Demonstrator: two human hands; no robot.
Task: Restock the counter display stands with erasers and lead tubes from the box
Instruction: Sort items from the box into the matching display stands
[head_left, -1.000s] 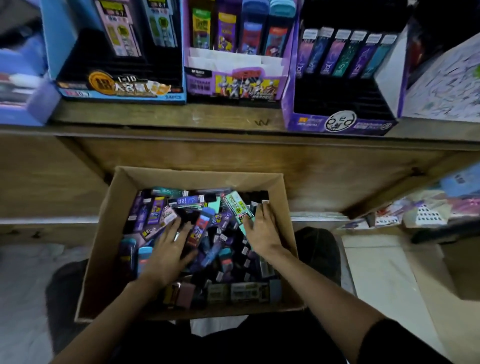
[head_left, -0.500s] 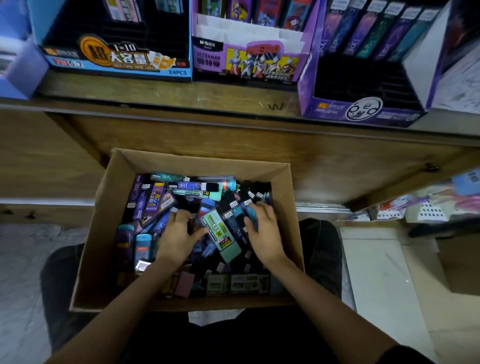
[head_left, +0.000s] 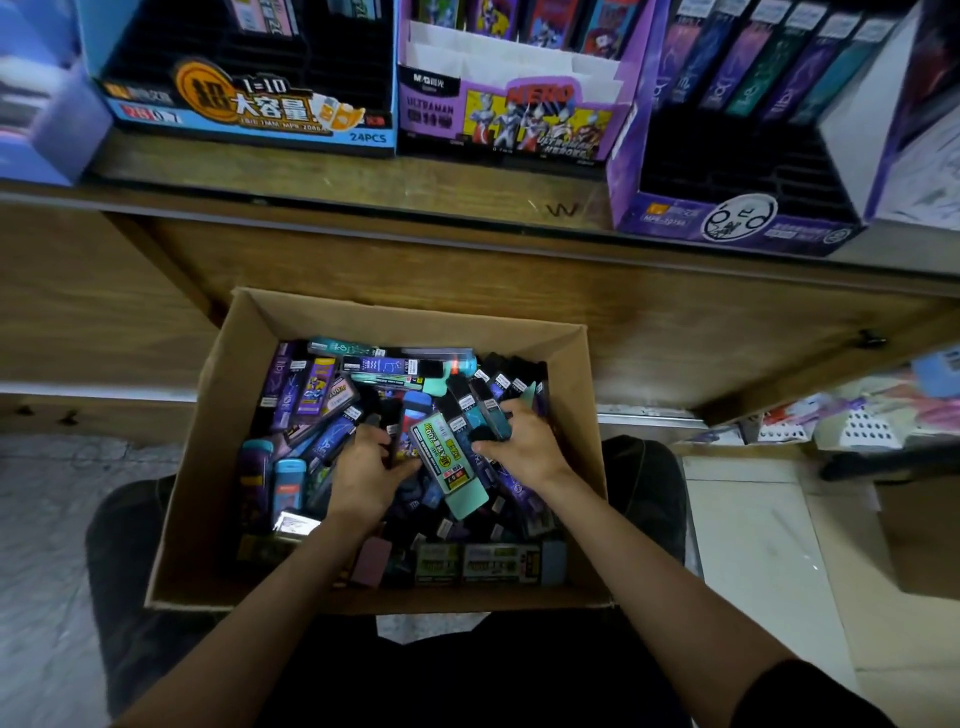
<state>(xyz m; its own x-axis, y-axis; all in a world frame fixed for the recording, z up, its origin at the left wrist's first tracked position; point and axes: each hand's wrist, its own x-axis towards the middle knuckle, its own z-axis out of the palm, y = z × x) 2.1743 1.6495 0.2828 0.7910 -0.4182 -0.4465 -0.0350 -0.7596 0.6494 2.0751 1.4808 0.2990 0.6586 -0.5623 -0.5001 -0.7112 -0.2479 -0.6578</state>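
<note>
A brown cardboard box (head_left: 208, 467) rests on my lap, filled with a jumble of lead tubes and erasers. My left hand (head_left: 363, 473) is down in the pile, fingers curled around dark items. My right hand (head_left: 519, 441) grips a dark teal lead tube (head_left: 491, 421) among the pile. A mint-green lead tube (head_left: 449, 467) with a yellow label lies tilted between both hands. On the counter above stand three display stands: a blue one (head_left: 249, 111), a purple Ultraman one (head_left: 509, 119) and a purple one (head_left: 737, 218) with mostly bare black slots.
The wooden counter edge (head_left: 363, 187) runs across above the box, with a cabinet front below it. A light tiled floor (head_left: 753, 545) lies at the right, with packaged goods (head_left: 857, 421) on a low shelf.
The camera has tilted down and closer. Both hands drew together in the middle of the box, and the mint-green tube shifted from the upper right to between them.
</note>
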